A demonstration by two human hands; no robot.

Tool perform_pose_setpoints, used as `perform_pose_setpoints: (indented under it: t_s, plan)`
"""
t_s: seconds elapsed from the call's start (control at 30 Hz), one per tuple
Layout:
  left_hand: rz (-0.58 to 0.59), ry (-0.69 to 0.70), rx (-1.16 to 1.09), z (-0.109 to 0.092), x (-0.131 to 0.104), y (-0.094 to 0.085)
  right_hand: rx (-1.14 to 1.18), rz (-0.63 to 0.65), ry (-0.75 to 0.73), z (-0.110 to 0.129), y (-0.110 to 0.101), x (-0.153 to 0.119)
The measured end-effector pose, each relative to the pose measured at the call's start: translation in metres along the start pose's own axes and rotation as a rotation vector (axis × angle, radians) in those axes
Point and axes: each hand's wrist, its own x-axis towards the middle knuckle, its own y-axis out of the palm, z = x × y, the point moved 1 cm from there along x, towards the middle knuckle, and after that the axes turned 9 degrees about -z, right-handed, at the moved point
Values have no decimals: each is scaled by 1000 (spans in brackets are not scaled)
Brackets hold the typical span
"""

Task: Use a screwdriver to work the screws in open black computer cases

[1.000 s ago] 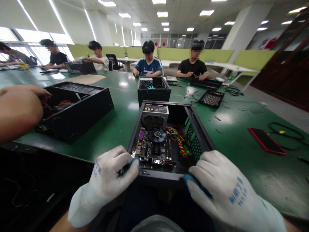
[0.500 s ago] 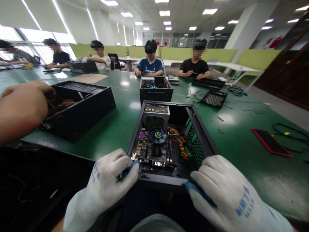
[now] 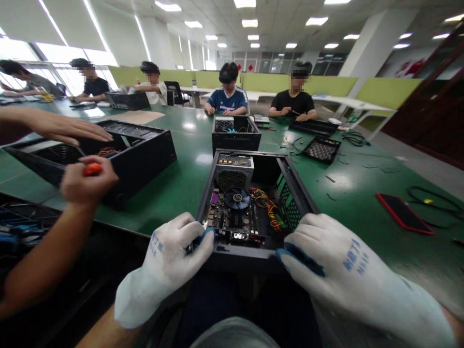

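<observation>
In the head view, an open black metal computer case [image 3: 250, 252] lies at the near edge of a glossy green table [image 3: 192, 188], right in front of the person. A left hand in a white knit glove with blue-coated fingertips [image 3: 172, 256] has thumb and fingers clamped on the case's near left corner. The matching gloved right hand [image 3: 335, 258] grips its near right corner, thumb low, fingers over the side.

Inside the case I can see a grey box-shaped power supply [image 3: 235, 178] at the far left, a round dark-bladed cooling fan [image 3: 237, 198] nearer the middle and a bundle of red, yellow and black wires [image 3: 270, 208] to the right.

Left of the case, a co-worker's bare hand [image 3: 89, 182] closes round an orange-red handle [image 3: 93, 168], beside another black computer case [image 3: 147, 164]. Just beyond the landmark case stands a smaller-looking black case [image 3: 235, 141]; well to its right lies a flat black slab with red edges [image 3: 404, 212].
</observation>
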Motion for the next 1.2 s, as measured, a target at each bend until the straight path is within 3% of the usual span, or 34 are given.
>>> perform_pose_setpoints:
  t_s: [0.17,0.43,0.53,0.77,1.2]
  plan:
    - [22,-31,9,-1,-1,-1,-143,97,-7,-14,2,44]
    - [23,-47,44,-2,-1,0,-412,632,-184,-39,77,113]
    - [16,-48,41,-1,-2,0,-442,730,-217,-38,95,126]
    - [3,-45,18,0,-2,0,-427,734,-282,-25,105,129]
    - [-18,-42,19,0,-2,1,-391,708,-295,-32,115,127]
